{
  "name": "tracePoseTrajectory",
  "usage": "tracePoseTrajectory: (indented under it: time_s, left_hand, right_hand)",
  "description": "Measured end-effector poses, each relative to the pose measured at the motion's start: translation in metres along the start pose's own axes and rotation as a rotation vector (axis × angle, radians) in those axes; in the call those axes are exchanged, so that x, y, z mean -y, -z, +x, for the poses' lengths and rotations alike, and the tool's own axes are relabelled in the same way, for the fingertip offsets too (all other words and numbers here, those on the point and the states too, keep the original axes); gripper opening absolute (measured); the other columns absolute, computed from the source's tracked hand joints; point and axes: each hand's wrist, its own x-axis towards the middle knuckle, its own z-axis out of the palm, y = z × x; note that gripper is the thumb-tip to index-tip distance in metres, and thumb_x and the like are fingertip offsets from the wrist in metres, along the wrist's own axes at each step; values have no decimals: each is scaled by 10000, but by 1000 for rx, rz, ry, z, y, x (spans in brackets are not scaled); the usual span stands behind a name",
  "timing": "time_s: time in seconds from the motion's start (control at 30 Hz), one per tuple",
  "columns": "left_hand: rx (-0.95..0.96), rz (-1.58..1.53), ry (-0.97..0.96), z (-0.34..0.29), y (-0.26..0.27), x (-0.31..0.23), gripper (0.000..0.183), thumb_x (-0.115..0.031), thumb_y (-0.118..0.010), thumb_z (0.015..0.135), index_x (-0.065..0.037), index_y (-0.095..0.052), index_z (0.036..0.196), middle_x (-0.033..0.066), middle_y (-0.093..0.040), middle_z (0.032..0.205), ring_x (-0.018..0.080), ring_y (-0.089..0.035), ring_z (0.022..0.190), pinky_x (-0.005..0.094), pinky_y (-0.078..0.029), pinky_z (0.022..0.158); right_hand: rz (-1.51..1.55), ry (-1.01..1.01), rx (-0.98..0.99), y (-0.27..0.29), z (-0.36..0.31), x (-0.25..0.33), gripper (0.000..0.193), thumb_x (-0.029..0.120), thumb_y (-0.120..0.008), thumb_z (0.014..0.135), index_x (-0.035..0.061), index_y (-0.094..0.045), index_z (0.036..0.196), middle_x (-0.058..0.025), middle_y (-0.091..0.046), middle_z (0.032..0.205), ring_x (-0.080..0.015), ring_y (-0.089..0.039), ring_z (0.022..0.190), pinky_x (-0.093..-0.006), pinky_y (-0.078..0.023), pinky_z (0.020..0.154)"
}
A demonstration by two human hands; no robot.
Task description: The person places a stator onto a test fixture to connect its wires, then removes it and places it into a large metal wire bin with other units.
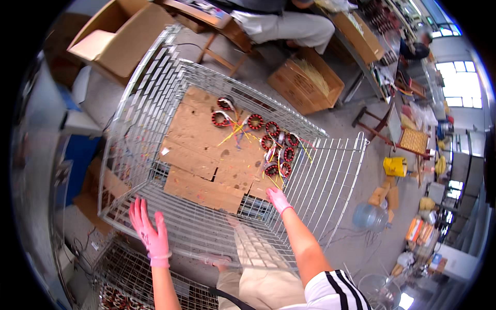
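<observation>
My left hand (149, 232), in a pink glove, is raised over the near left side of a wire mesh cage (206, 250). Its fingers are spread, with nothing in them. My right hand (278, 199), also gloved in pink, reaches into the cage at its near right. Its fingertips point down beside yellow wires of the nearest wound stators (271, 169); whether they grip anything is hidden. Several red-and-black ring-shaped stators, trailing coloured wires, lie on the cardboard (199, 150) lining the cage. They run from a far stator (220, 119) along the far edge to the right.
A mesh panel (325, 181) slants outward on the cage's right. Below my left hand, another wire cage (121, 297) holds more stators. Cardboard boxes (307, 85) stand beyond, near a seated person (284, 28). A wooden chair (408, 139) and a water bottle (369, 217) are at right.
</observation>
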Motion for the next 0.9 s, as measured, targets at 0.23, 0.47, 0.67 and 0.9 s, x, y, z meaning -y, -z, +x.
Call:
tracePoseTrajectory:
  time_s: [0.23,0.47,0.67,0.9]
  left_hand:
    - [182,179,74,6,-23,-4,452,-200,-552,926,24,-495,1314,182,-481,1371,382,-409,1293,485,-286,1095]
    - [219,2,90,-1,-36,8,398,-119,-501,947,33,-492,1314,183,-447,1389,326,-401,1318,416,-303,1099]
    - [245,119,-42,14,-23,-13,397,-208,-601,886,6,-571,1219,168,-544,1283,374,-466,1229,462,-348,1050]
    - [609,-1214,465,-61,41,-34,490,-409,-539,949,-63,-526,1296,108,-572,1279,271,-526,1179,401,-436,972]
  right_hand:
    - [563,31,-371,10,169,-62,274,284,-618,910,129,-511,1108,31,-441,710,-89,-420,588,-261,-311,474]
    - [964,-69,-643,23,248,-59,316,356,-582,943,100,-544,1124,-52,-601,983,-200,-583,913,-392,-484,817]
    - [1075,-68,-137,-20,81,15,262,270,-646,917,74,-624,1089,-54,-668,987,-211,-642,931,-425,-531,858]
    - [590,138,449,-126,-256,212,488,80,-638,868,24,-434,1307,-39,-560,1038,-163,-608,935,-324,-498,890]
